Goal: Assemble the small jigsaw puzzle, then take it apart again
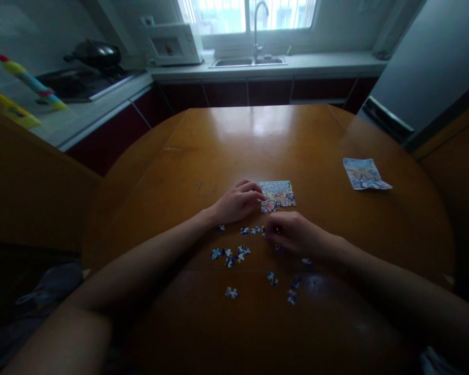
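One part-built puzzle (278, 194) lies on the desk (234, 151), right of frame centre; the left hand (241, 201), loosely spread, is at its edge; the right hand (291, 230) curls below, whether pinching anything I cannot tell.

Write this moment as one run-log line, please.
left hand: at left edge of unfinished puzzle; right hand: among loose pieces; printed sheet: on table, right

"Where's the left hand (240, 201)?"
"Palm down at the left edge of the puzzle (277, 192), fingers loosely bent."
"And the right hand (291, 230)?"
"Just nearer than the puzzle, fingers curled, their tips hard to see."
"Forearms?"
"Left forearm (156, 256) and right forearm (371, 268), both bare, slant toward it."
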`<state>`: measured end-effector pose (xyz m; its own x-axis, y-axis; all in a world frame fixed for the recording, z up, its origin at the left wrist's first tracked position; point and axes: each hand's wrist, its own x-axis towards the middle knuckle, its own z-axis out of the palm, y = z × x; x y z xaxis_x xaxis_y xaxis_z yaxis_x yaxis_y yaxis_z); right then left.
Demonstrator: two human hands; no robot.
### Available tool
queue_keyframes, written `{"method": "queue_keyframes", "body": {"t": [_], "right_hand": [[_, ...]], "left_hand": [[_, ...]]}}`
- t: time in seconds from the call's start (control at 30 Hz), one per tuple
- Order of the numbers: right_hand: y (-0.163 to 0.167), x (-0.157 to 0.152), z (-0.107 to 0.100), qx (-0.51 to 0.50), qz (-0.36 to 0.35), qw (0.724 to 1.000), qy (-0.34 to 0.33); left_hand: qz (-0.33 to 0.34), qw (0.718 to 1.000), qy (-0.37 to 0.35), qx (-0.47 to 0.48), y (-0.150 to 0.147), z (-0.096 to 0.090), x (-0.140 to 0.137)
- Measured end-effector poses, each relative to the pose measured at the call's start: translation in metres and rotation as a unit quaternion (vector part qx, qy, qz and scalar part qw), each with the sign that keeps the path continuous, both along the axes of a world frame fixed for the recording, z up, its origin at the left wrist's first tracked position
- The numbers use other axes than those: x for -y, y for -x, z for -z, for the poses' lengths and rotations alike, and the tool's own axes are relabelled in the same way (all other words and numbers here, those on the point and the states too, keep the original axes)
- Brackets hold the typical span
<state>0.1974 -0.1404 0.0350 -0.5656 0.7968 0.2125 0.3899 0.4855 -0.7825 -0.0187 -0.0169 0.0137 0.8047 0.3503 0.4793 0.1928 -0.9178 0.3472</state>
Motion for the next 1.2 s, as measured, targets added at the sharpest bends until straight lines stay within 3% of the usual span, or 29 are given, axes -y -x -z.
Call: {"method": "queue_keyframes", "body": {"t": [0.1,0.17,0.33,0.53,0.63,0.73,0.9,1.03,1.2], "right_hand": [[-0.007,-0.012,0.005,-0.128,0.150,0.979,0.046],[-0.011,-0.018,0.007,-0.185,0.196,0.960,0.080],[-0.011,-0.020,0.006,-0.233,0.188,0.944,0.136],[-0.007,-0.018,0.006,-0.235,0.169,0.946,0.143],[-0.008,-0.017,0.008,-0.221,0.177,0.954,0.100],[-0.011,-0.016,0.007,-0.169,0.185,0.968,-0.016],[-0.015,-0.015,0.004,-0.103,0.115,0.974,-0.165],[-0.013,-0.015,0.004,-0.074,0.089,0.969,-0.220],[-0.013,-0.016,0.006,-0.063,0.081,0.969,-0.225]], "left_hand": [[-0.014,0.998,-0.036,0.047,-0.003,-0.005,0.007],[-0.019,0.996,-0.056,0.069,-0.005,-0.009,0.014],[-0.011,0.994,-0.090,0.068,-0.010,-0.015,0.026],[0.006,0.995,-0.084,0.045,-0.009,-0.015,0.028],[0.004,0.995,-0.080,0.059,-0.009,-0.014,0.027],[-0.009,0.995,-0.073,0.065,-0.009,-0.013,0.026],[-0.010,0.994,-0.076,0.072,-0.009,-0.015,0.027],[-0.008,0.993,-0.082,0.080,-0.009,-0.014,0.026],[-0.005,0.995,-0.067,0.073,-0.008,-0.012,0.025]]}}
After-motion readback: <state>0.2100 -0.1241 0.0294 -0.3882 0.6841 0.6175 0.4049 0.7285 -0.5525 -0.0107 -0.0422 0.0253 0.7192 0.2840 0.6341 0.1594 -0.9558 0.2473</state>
